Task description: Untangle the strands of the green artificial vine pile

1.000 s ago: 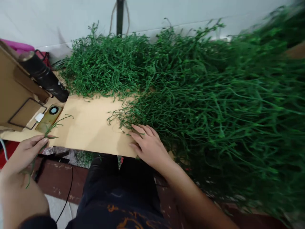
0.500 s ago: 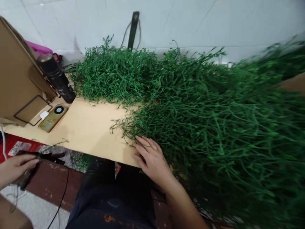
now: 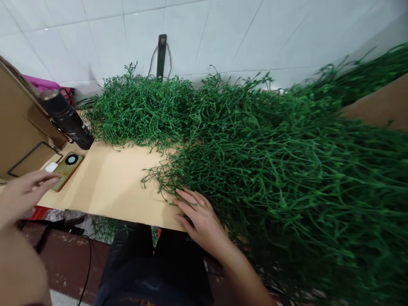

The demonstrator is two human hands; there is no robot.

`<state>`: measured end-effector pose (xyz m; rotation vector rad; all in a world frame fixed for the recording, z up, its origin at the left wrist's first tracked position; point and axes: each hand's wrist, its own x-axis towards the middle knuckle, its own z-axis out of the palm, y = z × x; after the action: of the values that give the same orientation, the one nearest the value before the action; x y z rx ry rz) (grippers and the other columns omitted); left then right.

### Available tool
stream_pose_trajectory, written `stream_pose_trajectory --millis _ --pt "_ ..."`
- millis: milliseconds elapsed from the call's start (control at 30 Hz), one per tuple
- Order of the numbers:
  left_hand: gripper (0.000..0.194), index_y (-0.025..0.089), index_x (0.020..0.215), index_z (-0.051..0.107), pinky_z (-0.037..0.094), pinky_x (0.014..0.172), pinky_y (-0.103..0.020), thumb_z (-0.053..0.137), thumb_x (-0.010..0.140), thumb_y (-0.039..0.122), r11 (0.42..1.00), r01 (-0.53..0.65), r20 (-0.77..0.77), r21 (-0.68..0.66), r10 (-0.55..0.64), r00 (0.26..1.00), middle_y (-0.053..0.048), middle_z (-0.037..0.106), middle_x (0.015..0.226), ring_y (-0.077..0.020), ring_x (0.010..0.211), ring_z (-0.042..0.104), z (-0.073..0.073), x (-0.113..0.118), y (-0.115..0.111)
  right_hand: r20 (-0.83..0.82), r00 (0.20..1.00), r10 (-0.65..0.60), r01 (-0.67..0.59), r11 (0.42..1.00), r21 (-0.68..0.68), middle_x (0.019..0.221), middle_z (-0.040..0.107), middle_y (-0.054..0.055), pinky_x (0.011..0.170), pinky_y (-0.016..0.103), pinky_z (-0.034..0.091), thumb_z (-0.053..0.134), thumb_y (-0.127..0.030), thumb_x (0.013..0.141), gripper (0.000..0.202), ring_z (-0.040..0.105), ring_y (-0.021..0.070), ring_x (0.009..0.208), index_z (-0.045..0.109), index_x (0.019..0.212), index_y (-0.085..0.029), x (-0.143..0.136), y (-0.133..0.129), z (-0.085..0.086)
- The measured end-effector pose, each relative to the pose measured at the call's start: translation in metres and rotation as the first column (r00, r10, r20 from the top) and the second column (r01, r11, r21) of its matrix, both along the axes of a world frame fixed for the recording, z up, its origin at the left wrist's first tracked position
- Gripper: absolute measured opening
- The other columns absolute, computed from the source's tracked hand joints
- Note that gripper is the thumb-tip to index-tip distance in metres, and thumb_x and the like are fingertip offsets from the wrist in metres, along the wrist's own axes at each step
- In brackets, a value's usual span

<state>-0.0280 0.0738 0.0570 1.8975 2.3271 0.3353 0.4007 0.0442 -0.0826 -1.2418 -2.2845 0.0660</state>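
My right hand (image 3: pixel 201 216) lies with its fingers stretched out at the near edge of a large heap of green artificial plant stems (image 3: pixel 270 161). A thin green piece shows across its fingers, and the fingertips touch the stem ends. My left hand (image 3: pixel 27 193) is at the far left, fingers extended and loosely apart, with nothing visible in them. Its fingertips overlap the lower end of a gold phone (image 3: pixel 68 168); whether they touch it I cannot tell. Beneath the stems is a pale tan board (image 3: pixel 117 182).
A black bottle (image 3: pixel 66 119) stands by an upright cardboard box (image 3: pixel 19 114) at the left. Another cardboard piece (image 3: pixel 379 106) sits at the right. A dark strap-like bar (image 3: pixel 162 55) leans near the tiled wall. Green scraps (image 3: pixel 105 227) lie below the board.
My left hand has risen from below the board's edge to beside the phone, and the stem near it no longer shows. The view has shifted slightly; my right hand stays at the heap.
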Motion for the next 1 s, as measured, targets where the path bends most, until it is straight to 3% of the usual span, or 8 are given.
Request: stream_pose_trajectory --millis 100,200,333,433,533,633,800,1000 --pt "0.037 0.024 0.09 0.069 0.049 0.086 -0.04 0.047 0.073 0.048 0.973 0.216 0.047 0.084 -0.221 0.974 -0.004 0.07 0.098 -0.0259 0.091 0.063 -0.004 0.078 0.072 0.0 1.0 -0.007 0.007 1.0 -0.015 0.129 0.056 0.011 0.1 0.052 0.044 0.053 -0.024 0.083 0.029 0.047 0.0274 0.122 0.063 0.108 -0.014 -0.001 0.0 0.002" --pt "0.038 0.017 0.107 0.067 0.047 0.089 -0.037 0.048 0.079 0.035 0.949 0.285 -0.051 0.135 -0.281 0.958 -0.011 0.065 0.109 -0.0256 0.1 0.06 -0.034 0.128 0.14 0.021 1.0 -0.007 0.008 0.999 -0.046 0.13 0.055 0.011 0.101 0.052 0.043 0.053 -0.023 0.083 0.029 0.047 0.0275 0.123 0.062 0.11 -0.015 -0.001 -0.002 0.005" --pt "0.044 0.015 0.119 0.06 0.045 0.089 -0.041 0.052 0.08 0.034 0.986 0.154 -0.196 0.068 -0.138 0.971 -0.018 0.058 0.119 -0.0318 0.111 0.055 -0.074 0.15 0.193 0.031 1.0 0.003 -0.001 0.996 -0.085 0.131 0.054 0.011 0.099 0.052 0.045 0.053 -0.022 0.082 0.029 0.047 0.0272 0.123 0.062 0.11 -0.017 0.005 -0.006 0.006" --pt "0.033 0.019 0.102 0.067 0.045 0.083 -0.038 0.044 0.083 0.033 0.99 0.12 -0.156 0.067 -0.109 0.982 -0.014 0.065 0.107 -0.0285 0.101 0.06 -0.082 0.144 0.201 0.013 1.0 0.013 -0.012 0.996 -0.094 0.131 0.054 0.011 0.097 0.052 0.046 0.052 -0.021 0.083 0.029 0.046 0.0268 0.124 0.062 0.11 -0.017 0.011 -0.009 0.004" --pt "0.027 0.019 0.087 0.068 0.044 0.073 -0.031 0.044 0.081 0.031 0.981 0.132 0.028 0.139 -0.137 0.99 -0.008 0.068 0.089 -0.0222 0.084 0.061 -0.073 0.128 0.195 -0.008 1.0 0.027 -0.028 0.995 -0.098 0.131 0.054 0.011 0.097 0.051 0.046 0.052 -0.022 0.084 0.028 0.046 0.0263 0.125 0.062 0.11 -0.018 0.014 -0.009 0.002" --pt "0.019 0.017 0.074 0.063 0.039 0.06 -0.024 0.046 0.078 0.025 0.963 0.071 0.309 0.261 -0.154 0.939 -0.002 0.061 0.065 -0.0136 0.06 0.053 -0.053 0.115 0.189 -0.03 0.999 0.024 -0.027 0.995 -0.101 0.13 0.055 0.01 0.097 0.051 0.046 0.053 -0.022 0.083 0.026 0.047 0.0261 0.123 0.063 0.107 -0.018 0.014 -0.007 0.002" --pt "0.015 0.014 0.062 0.052 0.031 0.047 -0.017 0.046 0.075 0.014 0.906 -0.076 0.664 0.416 -0.246 0.706 0.004 0.046 0.052 -0.0055 0.045 0.039 -0.007 0.127 0.191 -0.046 0.999 0.011 -0.016 0.995 -0.1 0.129 0.057 0.01 0.096 0.051 0.047 0.054 -0.021 0.082 0.026 0.048 0.0262 0.122 0.064 0.106 -0.018 0.012 -0.005 0.004" --pt "0.018 0.013 0.065 0.052 0.02 0.038 -0.015 0.045 0.081 0.017 0.919 -0.084 0.835 0.385 -0.308 0.455 0.004 0.044 0.054 -0.0025 0.039 0.036 0.035 0.17 0.208 -0.036 0.999 0.01 -0.014 0.995 -0.103 0.126 0.059 0.012 0.096 0.051 0.048 0.054 -0.02 0.081 0.025 0.051 0.0277 0.121 0.066 0.103 -0.018 0.009 -0.007 0.011"
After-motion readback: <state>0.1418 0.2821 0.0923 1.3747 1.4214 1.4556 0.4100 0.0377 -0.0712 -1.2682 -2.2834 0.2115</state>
